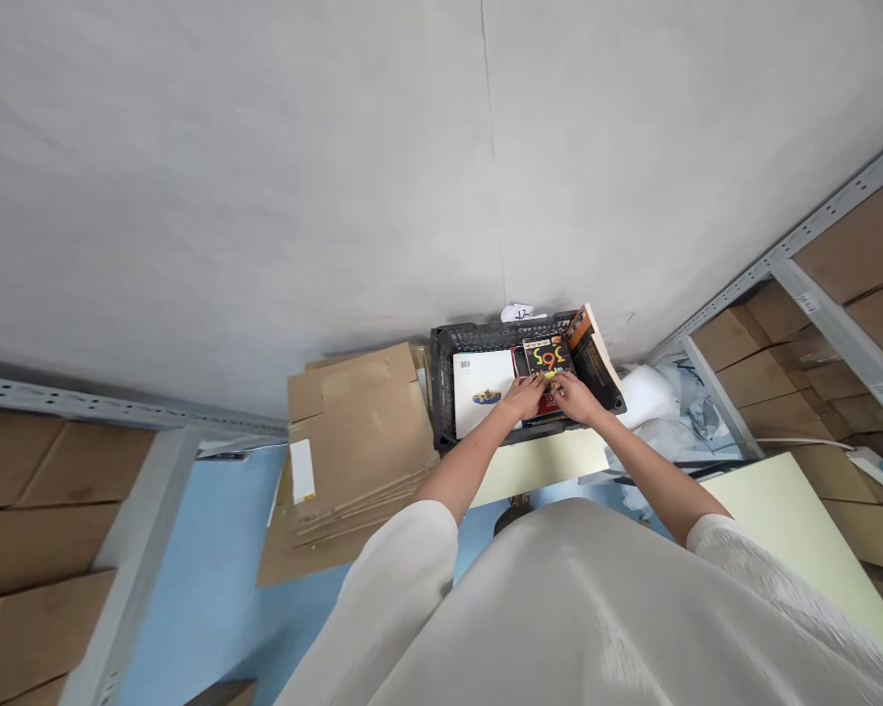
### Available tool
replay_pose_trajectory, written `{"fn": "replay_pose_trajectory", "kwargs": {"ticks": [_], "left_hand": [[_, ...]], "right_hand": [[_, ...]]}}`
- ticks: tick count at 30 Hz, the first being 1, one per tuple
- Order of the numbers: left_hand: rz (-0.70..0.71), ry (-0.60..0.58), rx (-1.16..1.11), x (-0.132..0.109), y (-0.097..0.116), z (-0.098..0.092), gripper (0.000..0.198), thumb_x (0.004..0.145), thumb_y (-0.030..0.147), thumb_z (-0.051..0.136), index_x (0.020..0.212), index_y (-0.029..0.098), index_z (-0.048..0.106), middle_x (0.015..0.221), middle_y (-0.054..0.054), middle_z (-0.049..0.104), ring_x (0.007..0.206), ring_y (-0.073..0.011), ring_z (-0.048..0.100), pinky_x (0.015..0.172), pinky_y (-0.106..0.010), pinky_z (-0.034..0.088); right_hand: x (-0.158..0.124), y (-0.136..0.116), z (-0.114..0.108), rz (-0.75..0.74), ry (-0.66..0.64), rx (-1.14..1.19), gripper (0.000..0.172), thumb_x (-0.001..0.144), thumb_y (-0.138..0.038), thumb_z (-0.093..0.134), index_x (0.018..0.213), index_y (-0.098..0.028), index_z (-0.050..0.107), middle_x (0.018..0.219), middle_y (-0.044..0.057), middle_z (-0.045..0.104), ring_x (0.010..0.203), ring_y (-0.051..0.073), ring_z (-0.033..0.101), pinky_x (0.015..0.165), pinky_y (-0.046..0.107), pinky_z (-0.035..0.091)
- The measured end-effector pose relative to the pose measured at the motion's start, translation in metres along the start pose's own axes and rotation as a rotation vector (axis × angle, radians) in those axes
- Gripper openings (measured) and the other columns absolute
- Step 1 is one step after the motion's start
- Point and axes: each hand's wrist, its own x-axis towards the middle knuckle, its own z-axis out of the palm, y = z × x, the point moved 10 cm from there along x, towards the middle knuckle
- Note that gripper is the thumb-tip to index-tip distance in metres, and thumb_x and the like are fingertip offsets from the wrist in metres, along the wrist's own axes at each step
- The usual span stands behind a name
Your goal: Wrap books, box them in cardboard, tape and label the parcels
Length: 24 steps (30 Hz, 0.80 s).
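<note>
Both my hands reach into a black plastic crate (pixel 478 336) that holds several books. My left hand (pixel 528 395) has its fingers curled at the near edge of a dark book (pixel 541 357) with a colourful "365" on its cover. My right hand (pixel 574 397) grips the same edge, close beside the left. Below the fingers shows a red cover (pixel 551 404), partly hidden by my hands. To the left lies a white book (pixel 478 387) with a barcode and a small blue-yellow picture. A thick book (pixel 595 355) leans upright against the crate's right end.
The crate rests on a pale yellow tabletop (pixel 537 461) against the grey wall (pixel 338 176). Flattened cardboard (pixel 368 431) is stacked at its left. White plastic wrapping (pixel 654 412) lies to the right. Metal shelves with brown boxes (pixel 854 245) flank both sides.
</note>
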Motion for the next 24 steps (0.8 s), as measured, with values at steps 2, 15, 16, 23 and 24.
{"fn": "replay_pose_trajectory", "kwargs": {"ticks": [2,15,16,23,24], "left_hand": [[0.017,-0.076,0.031,-0.006,-0.008,0.006,0.080,0.095,0.015,0.053,0.173,0.024,0.036,0.177,-0.014,0.040,0.165,-0.0342,0.037,0.136,-0.062,0.021],[-0.197,0.014,-0.221,-0.048,-0.070,0.006,0.060,0.101,0.027,0.060,0.161,0.023,0.052,0.157,-0.018,0.063,0.142,-0.0357,0.064,0.118,-0.048,0.049],[-0.207,0.049,-0.261,-0.047,-0.072,0.005,0.057,0.101,0.027,0.062,0.157,0.021,0.055,0.153,-0.017,0.065,0.140,-0.0346,0.065,0.116,-0.046,0.051],[-0.312,0.316,-0.514,-0.051,-0.099,-0.007,0.052,0.085,0.016,0.078,0.136,0.016,0.068,0.141,-0.017,0.071,0.130,-0.0298,0.068,0.112,-0.038,0.053],[-0.347,0.347,-0.547,-0.053,-0.106,-0.008,0.052,0.082,0.013,0.079,0.133,0.017,0.070,0.139,-0.016,0.072,0.127,-0.0291,0.070,0.111,-0.038,0.054]], "right_hand": [[0.004,0.005,0.008,0.059,-0.017,-0.044,0.040,0.101,-0.018,0.052,0.135,-0.018,0.073,0.142,0.015,0.069,0.138,0.027,0.061,0.124,0.044,0.046],[0.023,0.019,0.059,0.379,-0.192,-0.118,0.034,0.101,-0.029,0.063,0.131,-0.015,0.072,0.135,0.018,0.074,0.127,0.031,0.068,0.106,0.035,0.053],[0.024,0.018,0.062,0.389,-0.185,-0.086,0.032,0.101,-0.028,0.064,0.129,-0.016,0.072,0.134,0.018,0.074,0.127,0.031,0.069,0.105,0.034,0.053],[0.021,0.036,0.055,0.588,0.021,0.137,0.034,0.086,-0.030,0.076,0.119,-0.021,0.074,0.120,0.012,0.080,0.112,0.033,0.075,0.099,0.041,0.057],[0.020,0.039,0.054,0.615,0.050,0.163,0.032,0.083,-0.030,0.077,0.113,-0.022,0.074,0.115,0.010,0.081,0.108,0.031,0.076,0.097,0.041,0.058]]}}
